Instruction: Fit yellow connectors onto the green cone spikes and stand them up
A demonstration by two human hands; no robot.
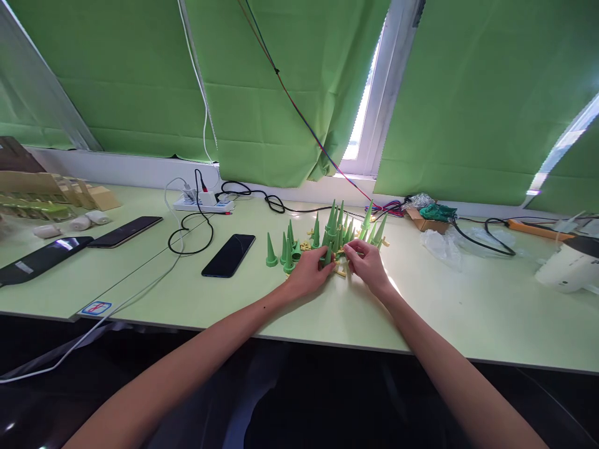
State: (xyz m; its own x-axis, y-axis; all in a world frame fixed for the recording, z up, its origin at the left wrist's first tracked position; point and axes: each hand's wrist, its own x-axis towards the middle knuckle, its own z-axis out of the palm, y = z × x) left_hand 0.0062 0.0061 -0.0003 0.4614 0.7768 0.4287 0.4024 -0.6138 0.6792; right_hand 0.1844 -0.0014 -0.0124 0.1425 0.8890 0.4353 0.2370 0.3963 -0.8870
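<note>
Several green cones (271, 252) stand in a cluster on the pale green table, with small yellow pieces (305, 246) among them. At the cluster's front edge my left hand (309, 271) is closed round a green cone (328, 254). Just to its right, my right hand (365, 265) pinches at a small yellow piece (341, 250), its fingertips close to the same cone. One more yellow piece (340, 272) lies on the table between the two hands.
Left of the cones lies a black phone (229, 255), with a power strip (204, 203) and cables behind. Dark flat devices (125, 231) are farther left. A small cardboard box (428, 221), plastic bags (442, 246) and a white appliance (567, 267) stand to the right.
</note>
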